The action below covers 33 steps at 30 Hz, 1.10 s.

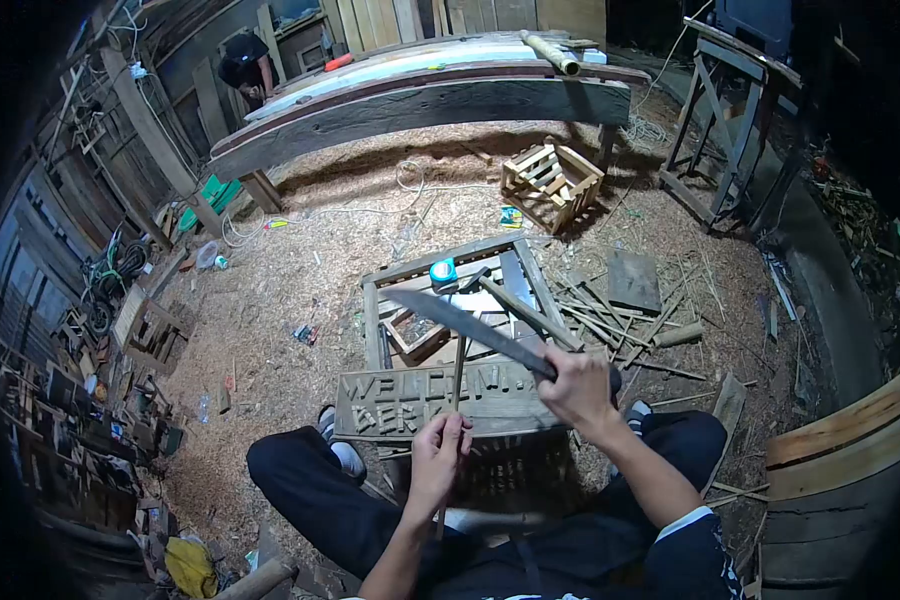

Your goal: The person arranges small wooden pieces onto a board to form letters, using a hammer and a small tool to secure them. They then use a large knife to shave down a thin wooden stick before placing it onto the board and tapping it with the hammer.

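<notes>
My right hand is closed round the handle of a machete, its long dark blade reaching up and to the left. Pinched in my left hand is a thin wooden stick, held nearly upright with its upper end close to the blade. Behind both hands lies a wooden board bearing raised letters made of small sticks, reading "WELCOM" and "BERK". Beyond it, a slatted wooden frame carries a teal tape measure, a hammer and a small wooden box frame.
Thin strips and a flat wood piece lie right of the frame. A slatted crate stands before a long workbench. A person bends at its far left. Shavings cover the ground; planks lie at right.
</notes>
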Each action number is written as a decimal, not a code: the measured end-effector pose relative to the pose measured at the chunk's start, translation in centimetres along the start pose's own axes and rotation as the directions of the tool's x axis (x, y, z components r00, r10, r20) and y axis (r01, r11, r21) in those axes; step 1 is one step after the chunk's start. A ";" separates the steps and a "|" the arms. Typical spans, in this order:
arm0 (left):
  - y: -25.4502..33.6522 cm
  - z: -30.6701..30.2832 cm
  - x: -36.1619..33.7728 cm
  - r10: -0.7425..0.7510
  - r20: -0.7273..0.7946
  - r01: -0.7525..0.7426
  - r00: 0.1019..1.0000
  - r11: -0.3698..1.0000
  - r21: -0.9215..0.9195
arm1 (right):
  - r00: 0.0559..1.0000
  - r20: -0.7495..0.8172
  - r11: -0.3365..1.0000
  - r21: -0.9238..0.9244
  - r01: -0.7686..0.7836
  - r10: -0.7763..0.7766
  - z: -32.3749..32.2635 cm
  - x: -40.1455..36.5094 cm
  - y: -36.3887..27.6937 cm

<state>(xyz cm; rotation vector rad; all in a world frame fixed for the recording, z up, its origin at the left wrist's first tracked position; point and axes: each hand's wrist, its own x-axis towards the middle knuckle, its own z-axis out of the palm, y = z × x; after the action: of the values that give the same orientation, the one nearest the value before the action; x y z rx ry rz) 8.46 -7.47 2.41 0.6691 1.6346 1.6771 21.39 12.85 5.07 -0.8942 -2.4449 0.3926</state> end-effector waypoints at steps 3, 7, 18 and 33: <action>-0.2 0.4 0.3 -0.049 -0.005 0.049 0.999 0.998 0.041 | 0.993 0.022 0.992 0.063 0.110 -0.112 0.7 -0.8 -0.8; -1.1 1.2 0.8 0.026 -0.095 0.003 0.995 0.957 0.290 | 0.982 0.054 0.982 0.056 0.178 -0.181 1.2 -1.6 -1.5; 0.6 -0.5 -3.3 0.217 -0.188 -0.131 0.958 0.913 0.386 | 0.962 -0.010 0.952 -0.137 -0.273 0.274 0.4 4.3 7.5; -1.4 -1.3 3.4 -0.195 0.096 0.210 0.976 0.958 -0.193 | 0.987 0.037 0.982 0.101 -0.159 0.156 3.8 6.1 1.5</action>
<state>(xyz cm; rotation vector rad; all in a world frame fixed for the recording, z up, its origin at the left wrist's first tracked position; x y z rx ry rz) 5.48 -5.69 0.62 0.4432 1.4047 1.6201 16.05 17.59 3.42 -1.0472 -2.3628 0.5872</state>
